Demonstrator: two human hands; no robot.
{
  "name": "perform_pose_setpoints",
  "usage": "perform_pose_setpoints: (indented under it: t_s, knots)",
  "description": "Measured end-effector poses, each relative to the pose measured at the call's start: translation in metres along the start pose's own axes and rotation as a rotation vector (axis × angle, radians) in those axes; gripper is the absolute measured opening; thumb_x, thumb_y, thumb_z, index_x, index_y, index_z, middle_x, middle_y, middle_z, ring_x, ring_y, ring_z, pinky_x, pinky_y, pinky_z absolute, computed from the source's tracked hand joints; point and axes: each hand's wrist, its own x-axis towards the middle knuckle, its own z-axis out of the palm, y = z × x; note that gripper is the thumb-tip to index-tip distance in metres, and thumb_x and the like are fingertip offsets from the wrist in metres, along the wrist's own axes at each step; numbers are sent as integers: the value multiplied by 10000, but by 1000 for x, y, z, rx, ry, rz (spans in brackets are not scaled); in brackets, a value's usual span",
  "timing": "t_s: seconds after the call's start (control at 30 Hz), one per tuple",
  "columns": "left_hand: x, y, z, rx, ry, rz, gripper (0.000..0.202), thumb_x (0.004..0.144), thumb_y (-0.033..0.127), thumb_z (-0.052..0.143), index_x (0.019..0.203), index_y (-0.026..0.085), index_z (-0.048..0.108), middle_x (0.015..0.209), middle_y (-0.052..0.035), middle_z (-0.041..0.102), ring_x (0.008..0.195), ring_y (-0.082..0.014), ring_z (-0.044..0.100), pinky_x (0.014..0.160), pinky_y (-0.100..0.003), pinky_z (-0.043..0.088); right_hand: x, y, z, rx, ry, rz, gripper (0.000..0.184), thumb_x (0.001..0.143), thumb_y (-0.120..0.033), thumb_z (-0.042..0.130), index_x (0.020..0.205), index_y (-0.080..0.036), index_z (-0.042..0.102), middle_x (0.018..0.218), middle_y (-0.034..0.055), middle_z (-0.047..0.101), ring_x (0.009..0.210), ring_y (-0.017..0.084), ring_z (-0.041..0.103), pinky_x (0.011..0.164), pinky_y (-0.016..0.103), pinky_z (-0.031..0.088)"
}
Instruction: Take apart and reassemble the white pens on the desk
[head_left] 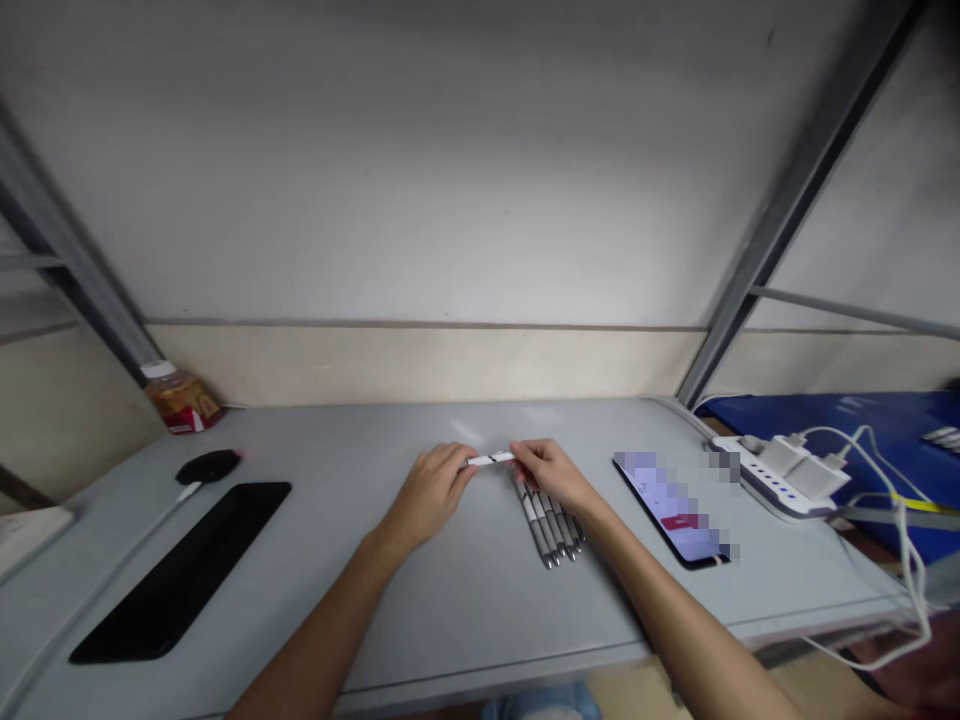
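stretching nearly level over a smooth grey desk (420,610), a slim white pen with dark markings (491,460) is pinched toward its ends by the left hand (433,487) and right hand (553,472), just beyond a row of grey-gripped white pens (547,527) with silvery tips.

A single head-worn camera looks forward and slightly down across the counter (442,610) to the wall (465,180), from close by the counter's near edge.

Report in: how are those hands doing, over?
Left hand, right hand: both gripping one slim white pen. Row of pens on desk, partly covered by right hand. Lit phone to the right, clear of both hands.
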Motion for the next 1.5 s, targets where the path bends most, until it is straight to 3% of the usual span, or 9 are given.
perform_pose_setpoints:
  t_s: [0.33,0.53,0.77,0.9,1.0,1.17,1.33,1.4,1.5]
  knots:
    - [-1,-5,2,239,30,30,286,954,167,276,830,191,532,841,-43,616,820,-199,496,749,-332,349,0,0,-1,167,-76,191,434,853,-545,517,680,-153,587,504,-46,395,428,73,270,436,236,165]
    - [0,-13,6,145,103,17,229,831,50,345,729,201,483,698,-28,554,731,-191,483,713,-307,362,-3,-1,1,-101,-13,-127,407,885,-511,488,684,-162,551,541,-51,351,498,87,298,483,231,225]
    - [1,-17,10,-82,61,-99,253,918,192,325,698,207,449,688,-2,540,665,-158,501,631,-267,362,-7,-7,4,-352,147,-438,197,915,-320,496,941,-189,642,843,31,612,720,135,516,647,241,384]
    - [1,-15,7,-61,72,-104,299,962,273,285,742,202,474,772,-19,572,750,-168,516,700,-289,383,-4,2,3,-296,129,-321,330,858,-367,586,1142,-198,596,803,14,619,678,136,540,614,235,416]
    - [0,-14,4,-7,41,-78,308,973,287,269,788,200,500,818,-27,589,821,-185,511,761,-318,378,0,9,1,-322,93,-220,293,907,-393,486,926,-161,664,648,-4,577,564,116,488,546,228,376]
    - [-2,-11,3,58,-16,-73,244,970,304,312,920,211,531,921,-29,610,906,-204,505,816,-355,358,1,10,0,-283,163,-295,279,814,-299,615,1072,-194,626,927,25,649,752,137,565,648,235,425]
    - [-3,-11,5,62,-12,-47,214,969,276,320,1002,217,523,956,-30,605,929,-204,512,831,-357,350,0,7,-1,-335,99,-216,228,887,-331,503,879,-170,664,698,3,608,621,128,527,571,236,387]
    - [-3,-12,6,70,-6,-50,203,970,271,321,1003,216,513,923,-25,595,905,-200,517,828,-358,348,0,8,-2,-369,121,-276,114,825,-264,580,846,-177,650,794,13,628,704,137,551,614,236,401]
    - [-3,-13,7,79,-4,-49,200,975,279,312,990,216,502,902,-22,580,889,-199,517,816,-354,346,0,8,-2,-345,147,-304,227,771,-241,646,993,-193,632,936,31,644,813,154,575,668,240,422]
